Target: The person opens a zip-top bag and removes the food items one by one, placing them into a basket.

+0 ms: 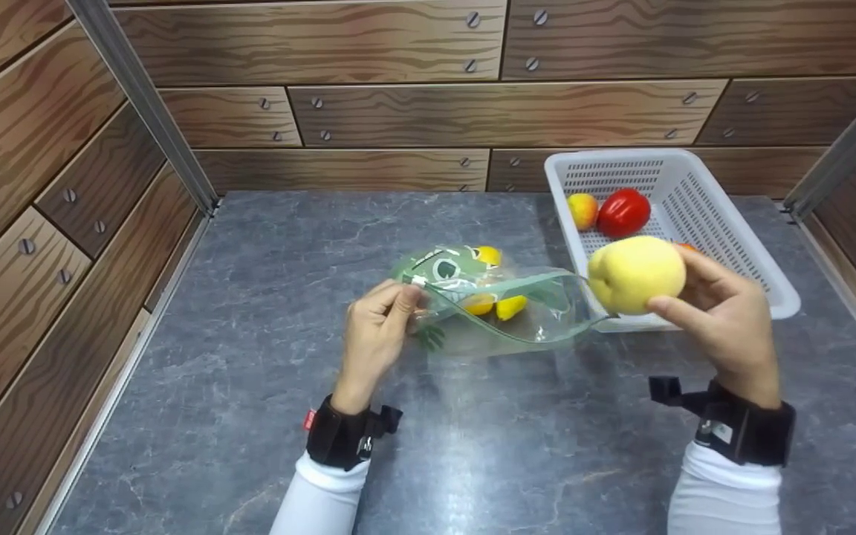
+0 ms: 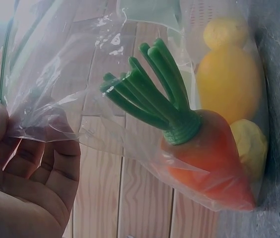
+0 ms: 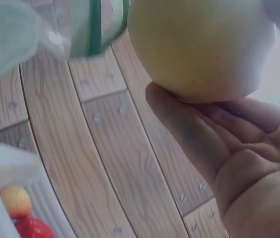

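Observation:
My left hand (image 1: 377,338) pinches the zip edge of a clear plastic zip bag (image 1: 472,343) printed with a green and white design. The bag's mouth gapes toward the right. Through its film in the left wrist view I see an orange carrot (image 2: 204,158) with a green top, and several yellow fruits (image 2: 229,79). My right hand (image 1: 729,319) holds a large round yellow fruit (image 1: 640,275) between thumb and fingers, at the bag's open end. Close up in the right wrist view, fingers (image 3: 189,131) support the yellow fruit from below.
A white slotted plastic basket (image 1: 759,260) stands at the right, partly behind the right hand. Inside it lie a red bell pepper-like piece (image 1: 624,212), a small yellow-red fruit (image 1: 582,211) and something orange. Wood-patterned panels (image 1: 398,115) enclose the grey marbled tabletop (image 1: 250,357).

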The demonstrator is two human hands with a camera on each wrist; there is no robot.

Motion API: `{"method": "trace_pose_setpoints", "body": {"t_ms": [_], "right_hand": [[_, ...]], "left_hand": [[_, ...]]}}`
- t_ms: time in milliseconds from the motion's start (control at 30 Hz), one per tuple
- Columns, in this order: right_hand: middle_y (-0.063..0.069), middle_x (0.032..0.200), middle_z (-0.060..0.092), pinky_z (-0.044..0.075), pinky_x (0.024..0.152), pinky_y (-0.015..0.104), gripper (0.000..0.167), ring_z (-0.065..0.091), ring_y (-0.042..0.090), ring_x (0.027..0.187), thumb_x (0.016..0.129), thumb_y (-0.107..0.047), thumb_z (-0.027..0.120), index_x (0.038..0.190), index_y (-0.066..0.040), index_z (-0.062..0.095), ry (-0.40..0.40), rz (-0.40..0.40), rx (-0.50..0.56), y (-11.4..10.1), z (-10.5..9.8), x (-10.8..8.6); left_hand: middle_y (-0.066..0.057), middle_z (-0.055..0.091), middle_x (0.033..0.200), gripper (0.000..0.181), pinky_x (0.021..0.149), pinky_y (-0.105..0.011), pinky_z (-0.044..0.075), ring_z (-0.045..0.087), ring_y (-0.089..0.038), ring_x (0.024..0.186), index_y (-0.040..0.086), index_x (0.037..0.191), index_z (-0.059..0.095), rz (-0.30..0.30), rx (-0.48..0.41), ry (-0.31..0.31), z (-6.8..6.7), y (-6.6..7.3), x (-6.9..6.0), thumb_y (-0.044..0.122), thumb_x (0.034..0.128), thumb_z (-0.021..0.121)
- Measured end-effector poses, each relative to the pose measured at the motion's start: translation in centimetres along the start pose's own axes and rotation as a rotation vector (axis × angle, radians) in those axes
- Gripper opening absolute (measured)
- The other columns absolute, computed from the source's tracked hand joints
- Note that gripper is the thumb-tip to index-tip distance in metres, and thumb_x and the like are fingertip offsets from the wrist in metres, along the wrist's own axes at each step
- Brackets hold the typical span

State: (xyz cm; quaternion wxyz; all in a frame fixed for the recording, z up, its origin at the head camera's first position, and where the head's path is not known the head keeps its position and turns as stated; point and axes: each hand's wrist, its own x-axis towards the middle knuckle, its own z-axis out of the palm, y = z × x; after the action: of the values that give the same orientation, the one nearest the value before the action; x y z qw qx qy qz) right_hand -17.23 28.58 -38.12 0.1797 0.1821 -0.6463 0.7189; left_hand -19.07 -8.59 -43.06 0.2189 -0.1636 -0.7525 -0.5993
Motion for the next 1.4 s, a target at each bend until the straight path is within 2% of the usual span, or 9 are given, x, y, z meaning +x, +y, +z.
{"method": "trace_pose_setpoints", "body": {"t_ms": [167, 300, 500, 633, 700, 800, 933, 1200, 1400], "right_hand": [[0.002, 0.116, 0.076, 0.058, 0.087, 0.018, 0.055, 0.073, 0.013, 0.103, 0.079, 0.019, 0.078, 0.131, 0.01, 0.064, 0.144, 0.082, -0.197, 0.8, -1.0, 0.7], [-0.008, 0.115, 0.073, 0.057, 0.082, 0.014, 0.06, 0.071, 0.005, 0.098, 0.08, 0.008, 0.085, 0.135, 0.006, 0.063, 0.201, 0.129, -0.419, 1.9, -1.9, 1.3], [0.013, 0.128, 0.07, 0.053, 0.08, 0.007, 0.065, 0.064, -0.005, 0.095, 0.08, -0.008, 0.09, 0.139, -0.001, 0.063, 0.257, 0.199, -0.675, 3.7, -2.8, 1.9], [0.022, 0.133, 0.067, 0.044, 0.077, 0.001, 0.069, 0.063, 0.01, 0.096, 0.08, -0.021, 0.091, 0.14, -0.003, 0.063, 0.26, 0.198, -0.865, 4.8, -3.2, 2.1], [0.024, 0.131, 0.067, 0.041, 0.075, 0.007, 0.069, 0.063, 0.023, 0.097, 0.08, -0.022, 0.091, 0.14, -0.001, 0.062, 0.258, 0.175, -0.927, 5.4, -3.3, 2.1], [0.03, 0.129, 0.064, 0.047, 0.086, 0.031, 0.069, 0.06, 0.043, 0.104, 0.08, -0.018, 0.089, 0.138, 0.004, 0.06, 0.254, 0.134, -0.968, 6.4, -3.5, 2.2], [0.035, 0.134, 0.058, 0.041, 0.101, 0.064, 0.072, 0.054, 0.053, 0.119, 0.078, -0.012, 0.089, 0.139, 0.01, 0.055, 0.237, 0.117, -0.993, 7.6, -3.8, 2.4], [0.033, 0.144, 0.051, 0.035, 0.113, 0.065, 0.073, 0.048, 0.053, 0.131, 0.079, -0.007, 0.088, 0.14, 0.011, 0.051, 0.227, 0.157, -1.012, 8.8, -3.9, 2.7], [0.032, 0.142, 0.052, 0.035, 0.111, 0.065, 0.07, 0.049, 0.052, 0.129, 0.083, -0.01, 0.087, 0.14, 0.01, 0.051, 0.217, 0.191, -1.043, 9.0, -4.0, 3.0]], "left_hand": [[-0.009, 0.067, 0.073, 0.034, 0.052, -0.019, 0.048, 0.061, -0.03, 0.055, 0.003, 0.083, 0.077, 0.004, -0.009, 0.006, 0.0, 0.0, -0.1, 0.025, 0.1043, 0.061], [-0.009, 0.067, 0.073, 0.031, 0.052, -0.019, 0.048, 0.06, -0.03, 0.055, 0.003, 0.084, 0.077, 0.008, -0.017, 0.004, 0.0, 0.0, -0.1, 0.021, 0.1042, 0.062], [-0.009, 0.067, 0.074, 0.035, 0.053, -0.02, 0.049, 0.061, -0.029, 0.055, 0.003, 0.086, 0.077, 0.002, -0.015, 0.0, 0.0, 0.0, -0.1, 0.027, 0.1045, 0.061], [-0.009, 0.067, 0.074, 0.034, 0.053, -0.02, 0.049, 0.061, -0.029, 0.056, 0.003, 0.086, 0.077, -0.004, -0.014, -0.004, 0.0, 0.1, 0.0, 0.026, 0.1046, 0.061], [-0.009, 0.067, 0.074, 0.032, 0.054, -0.02, 0.049, 0.06, -0.031, 0.056, 0.003, 0.086, 0.077, -0.008, -0.015, -0.005, 0.0, 0.2, 0.0, 0.024, 0.1046, 0.061], [-0.01, 0.067, 0.074, 0.03, 0.055, -0.02, 0.049, 0.06, -0.035, 0.058, 0.003, 0.086, 0.077, -0.01, -0.017, -0.009, 0.0, 0.3, 0.0, 0.021, 0.1045, 0.062], [-0.012, 0.066, 0.073, 0.03, 0.057, -0.02, 0.049, 0.06, -0.036, 0.058, 0.003, 0.086, 0.077, -0.009, -0.015, -0.012, 0.0, 0.2, 0.0, 0.021, 0.1045, 0.062], [-0.01, 0.066, 0.071, 0.027, 0.057, -0.02, 0.049, 0.06, -0.03, 0.057, 0.004, 0.086, 0.077, -0.007, -0.007, -0.011, 0.1, 0.1, 0.1, 0.017, 0.1042, 0.062], [-0.01, 0.066, 0.073, 0.025, 0.056, -0.02, 0.049, 0.06, -0.026, 0.057, 0.004, 0.087, 0.078, -0.007, -0.009, -0.004, 0.1, 0.1, 0.0, 0.014, 0.1036, 0.063]]}}
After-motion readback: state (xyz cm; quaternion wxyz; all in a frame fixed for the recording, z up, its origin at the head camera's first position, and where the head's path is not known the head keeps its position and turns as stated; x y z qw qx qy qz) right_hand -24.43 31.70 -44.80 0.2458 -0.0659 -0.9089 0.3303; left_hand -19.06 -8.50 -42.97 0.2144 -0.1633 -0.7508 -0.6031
